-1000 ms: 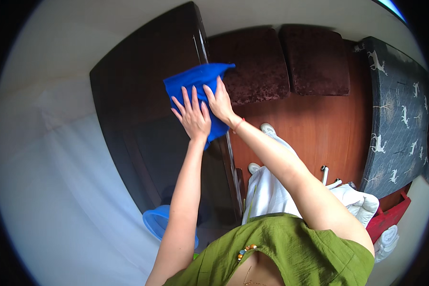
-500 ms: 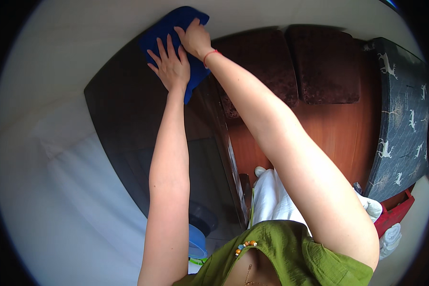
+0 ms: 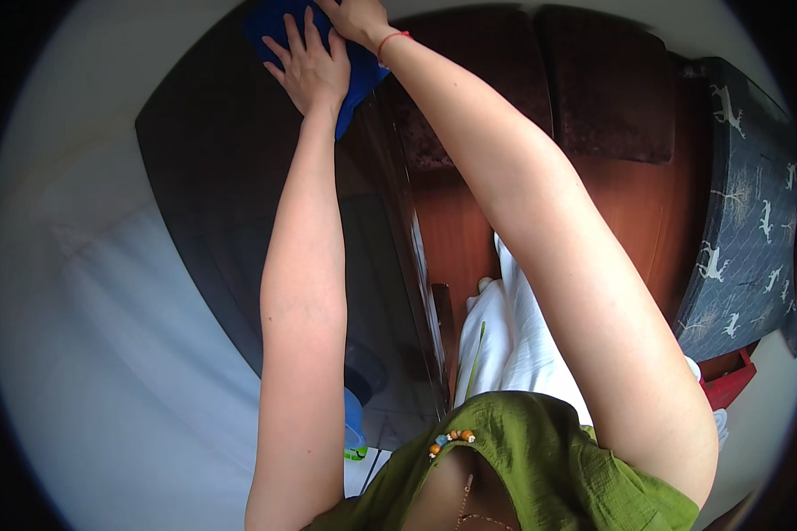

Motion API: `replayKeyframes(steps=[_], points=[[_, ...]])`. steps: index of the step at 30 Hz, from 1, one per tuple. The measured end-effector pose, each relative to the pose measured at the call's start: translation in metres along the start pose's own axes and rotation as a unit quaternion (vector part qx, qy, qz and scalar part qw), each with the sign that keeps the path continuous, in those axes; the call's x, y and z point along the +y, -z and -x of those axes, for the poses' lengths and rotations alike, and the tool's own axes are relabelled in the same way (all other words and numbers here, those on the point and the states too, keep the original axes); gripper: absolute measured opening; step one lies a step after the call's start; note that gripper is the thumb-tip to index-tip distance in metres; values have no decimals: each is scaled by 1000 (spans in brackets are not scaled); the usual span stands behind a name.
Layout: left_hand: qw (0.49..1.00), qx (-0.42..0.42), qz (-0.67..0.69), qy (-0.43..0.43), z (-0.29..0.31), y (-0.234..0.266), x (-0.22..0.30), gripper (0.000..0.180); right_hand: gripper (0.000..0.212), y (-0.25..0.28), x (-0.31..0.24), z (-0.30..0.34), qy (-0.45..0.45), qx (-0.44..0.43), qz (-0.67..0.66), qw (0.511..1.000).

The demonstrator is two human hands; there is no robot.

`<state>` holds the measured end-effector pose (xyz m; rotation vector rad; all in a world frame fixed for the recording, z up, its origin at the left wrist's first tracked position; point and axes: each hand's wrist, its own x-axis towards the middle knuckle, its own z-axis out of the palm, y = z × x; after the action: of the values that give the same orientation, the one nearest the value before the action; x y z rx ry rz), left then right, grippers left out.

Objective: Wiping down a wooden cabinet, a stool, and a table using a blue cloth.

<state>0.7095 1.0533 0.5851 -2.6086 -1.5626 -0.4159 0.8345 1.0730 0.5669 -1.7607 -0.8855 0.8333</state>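
A blue cloth (image 3: 360,88) lies on the far end of a dark, glossy tabletop (image 3: 230,150), partly cut off by the upper edge of the view. My left hand (image 3: 310,71) rests flat on it, palm down with fingers spread. Beside it on the right, my right hand (image 3: 354,18), with a red cord at the wrist, is at the cloth's far part. Its thumb shows a little, but the other fingers are beyond the picture's edge, so their grip cannot be made out. Both arms reach far forward.
A pale wall lies beyond the tabletop, with white fabric (image 3: 142,310) at left. A blue basin (image 3: 353,420) shows beside my left forearm. On the right are dark brown cushions (image 3: 607,97) on a reddish wooden seat (image 3: 620,203), a deer-patterned dark piece (image 3: 735,212) and a red box (image 3: 731,376).
The whole view has shifted, so the cloth and both hands sit higher in the picture. My right hand is now partly out of view. My left hand stays spread on the cloth.
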Motion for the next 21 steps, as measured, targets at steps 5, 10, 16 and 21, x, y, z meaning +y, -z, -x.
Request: replayKeyframes(steps=[5,10,16,21], points=[[999,-9,47,-3,69,20,33,57,89,14,27,75,-30,55,-21,998],[999,-30,27,12,172,54,34,59,92,14,27,184,-62,38,-38,997],[999,-44,20,23,322,97,47,60,85,16,55,342,-58,63,-39,996],[996,-78,25,38,454,147,51,59,80,16,74,484,-50,68,-52,995]])
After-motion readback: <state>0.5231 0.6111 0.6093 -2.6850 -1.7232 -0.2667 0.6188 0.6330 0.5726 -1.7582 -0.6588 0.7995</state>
